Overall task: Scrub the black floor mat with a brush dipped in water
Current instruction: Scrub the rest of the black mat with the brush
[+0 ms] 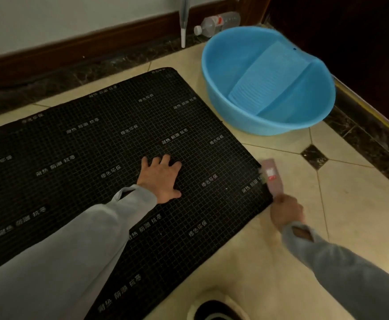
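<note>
The black floor mat (92,158), gridded with pale printed characters, lies flat on the tiled floor. My left hand (160,176) presses palm-down on it with fingers spread, holding nothing. My right hand (285,211) grips the handle of a pinkish brush (272,176), blurred by motion, whose head sits at the mat's right edge. A blue plastic basin (219,72) with a built-in ribbed washboard stands beyond the mat's far right corner. Whether it holds water is unclear.
A plastic bottle (216,23) lies on its side by the dark skirting board (73,47). A white pole (184,31) leans against the wall. Dark doorway at the right. A slipper (214,308) shows at the bottom edge. Beige tiles (362,204) stretch to the right.
</note>
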`<state>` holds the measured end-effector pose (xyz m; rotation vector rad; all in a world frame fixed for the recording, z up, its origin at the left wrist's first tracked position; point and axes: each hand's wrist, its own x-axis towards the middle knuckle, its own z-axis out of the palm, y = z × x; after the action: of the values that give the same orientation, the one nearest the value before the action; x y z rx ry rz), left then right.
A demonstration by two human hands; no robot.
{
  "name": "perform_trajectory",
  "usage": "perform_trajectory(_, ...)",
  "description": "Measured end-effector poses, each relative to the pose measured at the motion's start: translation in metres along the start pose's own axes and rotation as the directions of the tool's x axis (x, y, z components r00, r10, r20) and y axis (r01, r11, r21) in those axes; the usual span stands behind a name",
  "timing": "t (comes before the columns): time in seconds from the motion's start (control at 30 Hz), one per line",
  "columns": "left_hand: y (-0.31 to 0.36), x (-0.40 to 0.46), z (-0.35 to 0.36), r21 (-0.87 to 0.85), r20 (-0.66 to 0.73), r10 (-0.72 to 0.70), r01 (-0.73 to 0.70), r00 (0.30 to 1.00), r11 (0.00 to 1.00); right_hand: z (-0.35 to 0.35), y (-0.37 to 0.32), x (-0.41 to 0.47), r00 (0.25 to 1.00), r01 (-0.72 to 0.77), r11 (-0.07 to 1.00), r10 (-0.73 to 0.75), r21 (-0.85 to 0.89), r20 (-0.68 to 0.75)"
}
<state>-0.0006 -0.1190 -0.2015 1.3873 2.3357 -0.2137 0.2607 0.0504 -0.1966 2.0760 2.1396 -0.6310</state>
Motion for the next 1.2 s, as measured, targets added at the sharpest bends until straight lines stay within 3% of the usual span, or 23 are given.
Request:
perform_trajectory(0.07, 0.003, -0.002, -0.002, 0.002, 0.004, 0.000, 0.000, 1.000, 1.000, -0.003, -0.016, 0.004, 1.000, 0.012, 1.000, -0.012, -0.001, 0.018)
perform_trajectory(0.17, 0.006, -0.011, 0.000, 0.021, -0.021, 0.014, -0.013, 1.000, 1.000, 0.019, -0.034, -0.029, 0.970, 0.218, 0.975, -0.220, 0.026, 0.107)
perform_trajectory(0.27, 0.005, -0.030, 0.006, 0.042, -0.071, 0.045, -0.042, 0.996, 0.998, 0.046, -0.033, -0.089, 0.836, 0.469, 0.881, -0.465, 0.060, 0.292)
perform_trajectory(0.37, -0.003, -0.053, 0.015, 0.040, -0.075, 0.059, -0.056, 0.995, 0.998, 0.061, -0.003, -0.119, 0.734, 0.566, 0.824, -0.522, 0.033, 0.434)
perform_trajectory(0.47, -0.011, -0.069, 0.024, 0.079, -0.043, 0.070, -0.067, 0.997, 0.995, 0.048, 0.032, -0.083, 0.803, 0.552, 0.825, -0.488, -0.121, 0.342)
perform_trajectory(0.6, -0.012, -0.078, 0.027, 0.140, -0.041, 0.089, -0.083, 0.995, 0.987, 0.006, 0.046, -0.006, 0.961, 0.269, 0.947, -0.251, -0.175, 0.118)
perform_trajectory(0.7, -0.013, -0.078, 0.019, 0.112, -0.014, 0.103, -0.101, 0.995, 0.989, -0.011, 0.038, 0.018, 0.997, 0.077, 0.989, -0.080, -0.130, -0.016)
perform_trajectory(0.77, -0.018, -0.077, 0.013, 0.063, -0.002, 0.108, -0.108, 0.994, 0.992, -0.010, 0.030, 0.001, 0.982, 0.191, 0.976, -0.190, -0.108, 0.023)
perform_trajectory(0.83, -0.027, -0.082, 0.011, 0.045, -0.020, 0.086, -0.085, 0.996, 0.995, 0.007, 0.022, -0.031, 0.903, 0.404, 0.913, -0.388, -0.060, 0.181)
perform_trajectory(0.9, -0.035, -0.088, 0.011, 0.063, -0.019, 0.047, -0.046, 0.999, 0.997, 0.021, 0.020, -0.043, 0.846, 0.489, 0.871, -0.460, -0.048, 0.268)
perform_trajectory(1.0, -0.047, -0.102, 0.014, 0.101, 0.029, -0.016, 0.013, 0.999, 0.995, 0.015, 0.014, -0.015, 0.956, 0.282, 0.954, -0.270, -0.104, 0.113)
perform_trajectory(1.07, -0.059, -0.111, 0.017, 0.088, 0.060, -0.053, 0.048, 0.997, 0.995, 0.002, 0.009, -0.013, 0.966, 0.256, 0.955, -0.246, -0.152, 0.080)
perform_trajectory(1.13, -0.076, -0.119, 0.018, 0.053, 0.065, -0.099, 0.095, 0.993, 0.994, 0.002, -0.009, -0.042, 0.892, 0.433, 0.895, -0.409, -0.106, 0.190)
perform_trajectory(1.2, -0.094, -0.128, 0.022, -0.038, 0.075, -0.147, 0.151, 0.986, 0.988, 0.020, -0.029, -0.089, 0.724, 0.622, 0.783, -0.580, 0.009, 0.372)
